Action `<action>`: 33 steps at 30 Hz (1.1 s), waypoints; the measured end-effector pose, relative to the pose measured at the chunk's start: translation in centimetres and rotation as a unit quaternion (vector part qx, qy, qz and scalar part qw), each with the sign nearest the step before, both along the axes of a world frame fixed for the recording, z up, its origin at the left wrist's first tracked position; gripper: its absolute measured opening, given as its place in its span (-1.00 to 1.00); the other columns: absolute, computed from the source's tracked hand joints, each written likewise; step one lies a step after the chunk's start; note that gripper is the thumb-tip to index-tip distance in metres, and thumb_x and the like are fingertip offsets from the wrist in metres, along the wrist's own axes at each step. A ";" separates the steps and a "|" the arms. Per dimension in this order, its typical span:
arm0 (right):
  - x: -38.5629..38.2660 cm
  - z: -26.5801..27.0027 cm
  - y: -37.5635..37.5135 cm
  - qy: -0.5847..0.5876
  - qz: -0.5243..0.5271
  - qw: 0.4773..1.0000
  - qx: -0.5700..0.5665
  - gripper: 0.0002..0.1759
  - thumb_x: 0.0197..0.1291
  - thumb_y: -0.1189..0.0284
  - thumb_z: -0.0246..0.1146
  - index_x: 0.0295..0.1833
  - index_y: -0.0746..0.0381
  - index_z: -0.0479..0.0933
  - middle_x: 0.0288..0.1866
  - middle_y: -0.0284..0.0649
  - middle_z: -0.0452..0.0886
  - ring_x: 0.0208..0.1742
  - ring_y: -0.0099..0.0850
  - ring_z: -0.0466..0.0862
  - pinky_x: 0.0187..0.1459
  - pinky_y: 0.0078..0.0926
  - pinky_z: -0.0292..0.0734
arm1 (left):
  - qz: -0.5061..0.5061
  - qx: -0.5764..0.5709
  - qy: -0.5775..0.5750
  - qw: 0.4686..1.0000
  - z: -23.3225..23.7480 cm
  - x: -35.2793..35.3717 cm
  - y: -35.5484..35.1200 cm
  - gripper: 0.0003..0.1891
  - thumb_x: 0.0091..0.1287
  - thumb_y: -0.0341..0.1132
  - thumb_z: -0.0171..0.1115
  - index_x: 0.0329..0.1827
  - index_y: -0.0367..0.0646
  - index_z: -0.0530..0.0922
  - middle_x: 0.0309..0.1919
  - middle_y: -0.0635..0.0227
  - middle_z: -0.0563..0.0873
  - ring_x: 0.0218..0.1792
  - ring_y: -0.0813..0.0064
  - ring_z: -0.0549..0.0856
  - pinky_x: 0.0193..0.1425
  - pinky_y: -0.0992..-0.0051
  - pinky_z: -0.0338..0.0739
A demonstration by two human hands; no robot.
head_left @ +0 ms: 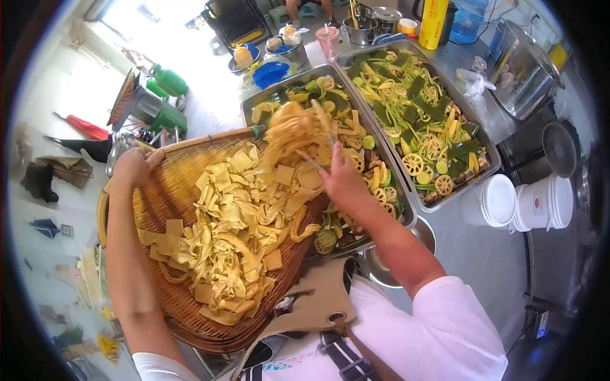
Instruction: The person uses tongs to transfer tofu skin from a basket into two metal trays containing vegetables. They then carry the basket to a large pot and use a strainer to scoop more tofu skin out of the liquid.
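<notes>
Golden tan, that basket (pixel 146 216) at the left of the frame, its weave laid in fine stripes, and it deepens to reddish brown low down! The strips (pixel 229 254) on it run pale yellow to mustard. Upper right of centre, the vegetables (pixel 438 120) come in bright and dark green, the lotus slices (pixel 413 164) cream with a ring pattern of dark holes, all in a silver tray (pixel 492 166). Vivid yellow on the bottle (pixel 434 24) at the top, with red marks! Far right, white buckets (pixel 551 203); lower centre, a brown apron (pixel 318 298) and black straps (pixel 348 359) striped white.
</notes>
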State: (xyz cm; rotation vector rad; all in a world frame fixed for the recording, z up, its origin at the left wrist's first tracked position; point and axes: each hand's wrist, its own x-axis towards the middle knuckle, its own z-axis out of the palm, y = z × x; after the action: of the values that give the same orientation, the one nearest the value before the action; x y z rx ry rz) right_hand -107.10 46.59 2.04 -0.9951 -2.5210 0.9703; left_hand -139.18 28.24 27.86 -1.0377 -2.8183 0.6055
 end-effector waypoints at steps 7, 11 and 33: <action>6.0 0.3 4.6 0.035 0.012 0.994 -0.105 -0.09 0.28 0.26 0.27 0.47 0.59 -0.05 0.09 0.46 0.49 0.10 0.22 0.57 0.13 -0.06 0.49 | 0.015 0.041 0.003 0.999 -0.2 -0.6 -2.6 -0.29 0.32 0.28 0.12 -0.22 -0.37 0.68 -0.22 -0.14 0.72 -0.10 -0.06 0.70 0.02 0.13 0.53; 9.0 4.9 5.0 -0.054 0.017 0.991 -0.122 -0.09 0.25 0.24 0.30 0.45 0.60 0.00 0.05 0.38 0.54 0.08 0.18 0.58 0.10 -0.07 0.49 | 0.028 0.043 -0.010 0.999 -1.3 -2.6 -4.9 -0.29 0.32 0.30 0.11 -0.29 -0.37 0.65 -0.24 -0.15 0.71 -0.12 -0.08 0.69 0.00 0.13 0.53; 9.1 2.9 3.4 0.011 -0.017 0.999 -0.045 -0.07 0.30 0.24 0.27 0.50 0.55 -0.08 -0.01 0.25 0.54 -0.05 0.06 0.61 -0.02 -0.16 0.52 | 0.021 0.109 -0.028 0.993 -1.2 -3.4 -7.0 -0.35 0.32 0.23 0.17 -0.36 -0.37 0.61 -0.33 -0.15 0.69 -0.24 -0.11 0.67 -0.11 0.14 0.50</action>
State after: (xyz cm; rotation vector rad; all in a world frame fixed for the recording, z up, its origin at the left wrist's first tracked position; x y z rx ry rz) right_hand -97.98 49.99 4.99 -1.0436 -2.4528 1.0876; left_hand -142.58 21.28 26.64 -0.9720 -2.8791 0.2662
